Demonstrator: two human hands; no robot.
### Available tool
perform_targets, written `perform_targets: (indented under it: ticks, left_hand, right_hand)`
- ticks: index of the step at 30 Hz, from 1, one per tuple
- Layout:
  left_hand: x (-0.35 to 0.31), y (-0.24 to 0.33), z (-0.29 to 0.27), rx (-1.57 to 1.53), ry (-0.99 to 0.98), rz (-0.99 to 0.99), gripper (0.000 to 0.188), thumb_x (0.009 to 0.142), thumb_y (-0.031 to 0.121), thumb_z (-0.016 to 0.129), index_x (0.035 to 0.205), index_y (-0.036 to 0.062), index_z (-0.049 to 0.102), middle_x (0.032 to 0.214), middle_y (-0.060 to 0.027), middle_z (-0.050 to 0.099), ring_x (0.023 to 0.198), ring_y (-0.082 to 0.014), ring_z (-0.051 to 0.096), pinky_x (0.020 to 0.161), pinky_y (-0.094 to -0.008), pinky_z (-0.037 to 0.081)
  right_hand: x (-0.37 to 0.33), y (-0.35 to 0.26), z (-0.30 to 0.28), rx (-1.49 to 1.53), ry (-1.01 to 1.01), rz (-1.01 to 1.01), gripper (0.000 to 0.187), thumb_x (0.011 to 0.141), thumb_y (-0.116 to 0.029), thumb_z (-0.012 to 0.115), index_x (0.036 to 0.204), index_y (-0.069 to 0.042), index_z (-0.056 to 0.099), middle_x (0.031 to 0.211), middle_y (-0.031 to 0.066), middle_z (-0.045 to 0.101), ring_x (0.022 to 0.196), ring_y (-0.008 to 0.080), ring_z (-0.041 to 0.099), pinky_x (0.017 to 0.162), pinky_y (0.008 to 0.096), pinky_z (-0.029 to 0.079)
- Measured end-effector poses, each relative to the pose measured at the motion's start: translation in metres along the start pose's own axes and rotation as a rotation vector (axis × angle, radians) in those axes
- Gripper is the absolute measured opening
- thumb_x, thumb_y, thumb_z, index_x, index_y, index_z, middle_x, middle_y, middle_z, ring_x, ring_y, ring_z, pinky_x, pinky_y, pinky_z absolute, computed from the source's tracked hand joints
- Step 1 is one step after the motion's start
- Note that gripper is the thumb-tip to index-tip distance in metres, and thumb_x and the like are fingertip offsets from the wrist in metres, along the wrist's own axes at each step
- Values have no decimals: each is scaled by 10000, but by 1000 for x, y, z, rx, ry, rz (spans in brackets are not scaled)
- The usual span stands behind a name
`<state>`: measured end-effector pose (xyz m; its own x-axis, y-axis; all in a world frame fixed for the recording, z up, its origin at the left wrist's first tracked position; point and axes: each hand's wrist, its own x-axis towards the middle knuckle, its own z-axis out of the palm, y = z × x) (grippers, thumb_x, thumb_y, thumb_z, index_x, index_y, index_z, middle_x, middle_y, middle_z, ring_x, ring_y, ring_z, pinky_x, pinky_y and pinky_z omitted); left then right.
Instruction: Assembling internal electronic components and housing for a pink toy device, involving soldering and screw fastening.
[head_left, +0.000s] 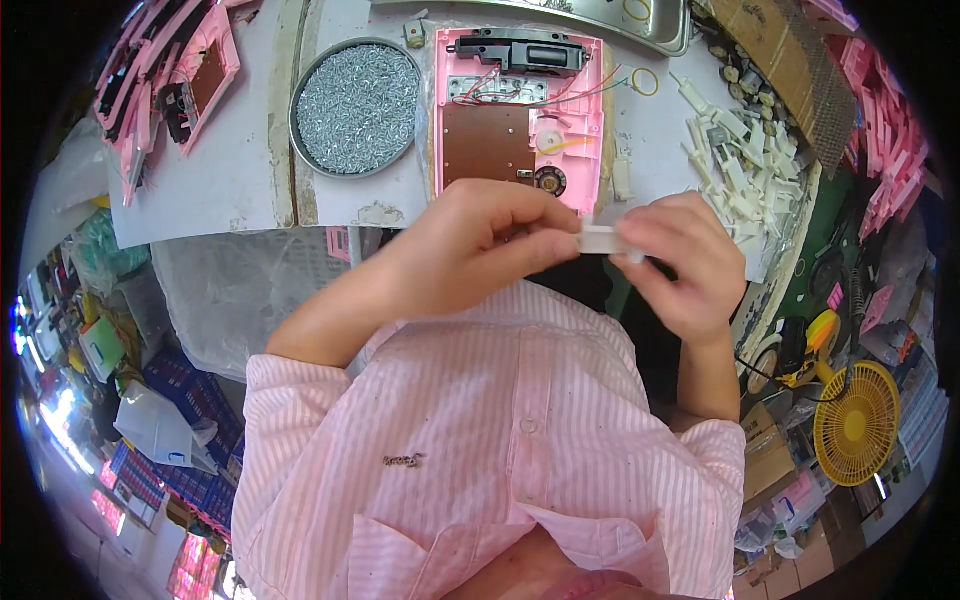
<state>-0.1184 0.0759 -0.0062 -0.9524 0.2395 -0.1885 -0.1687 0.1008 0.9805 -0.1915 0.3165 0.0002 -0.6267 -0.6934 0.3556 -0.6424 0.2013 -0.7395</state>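
Both my hands meet in front of my chest on a small white plastic piece (603,240). My left hand (480,250) pinches its left end between thumb and fingers. My right hand (680,262) grips its right end. Just beyond the hands, an open pink device housing (592,110) lies on the white table (235,170), with a brown circuit board (487,142), a black part (520,50) at its far end and thin coloured wires inside. I wear a pink striped shirt.
A round metal dish of small screws (357,107) sits left of the housing. A heap of white plastic parts (740,170) lies to the right. Pink housings (170,80) are stacked far left, a metal tray (640,30) at the back, a yellow fan (855,420) low right.
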Motion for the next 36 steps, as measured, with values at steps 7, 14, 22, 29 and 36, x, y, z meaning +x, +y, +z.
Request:
perform_targets:
  ticks: [7,14,22,29,36]
  left_hand:
    - [52,-22,-10,884,182,249,182,838,217,731,864,49,666,787,-117,657,708,-323,656,637,-433,521]
    - [55,-26,-10,782,150,294,86,841,107,707,872,40,664,757,-97,636,654,-284,644,594,-386,516]
    - [25,-43,-13,674,248,510,163,809,24,742,949,50,662,788,-73,606,652,-255,615,566,-361,492]
    - [21,-48,-12,750,197,529,196,785,66,769,963,81,689,852,-56,624,727,-240,635,612,-370,507]
    - [27,-46,-12,697,199,544,224,762,58,780,971,96,710,1081,-84,678,793,-241,657,677,-343,530]
  right_hand:
    - [-38,33,-3,852,377,535,376,829,60,784,1189,78,676,1172,139,702,1014,172,688,878,275,549]
    - [-15,27,-4,324,336,457,315,826,-1,802,1129,23,719,1083,96,717,933,165,669,822,279,535]
    - [30,37,15,-348,39,104,280,705,-76,818,978,-95,759,945,30,664,915,283,592,775,356,513]
    - [45,39,16,-397,-87,-45,293,701,-55,808,989,-65,755,952,60,676,924,281,584,796,373,500]
    - [41,62,21,-128,-39,31,269,712,-81,827,973,-64,762,950,69,693,907,256,610,759,354,512]
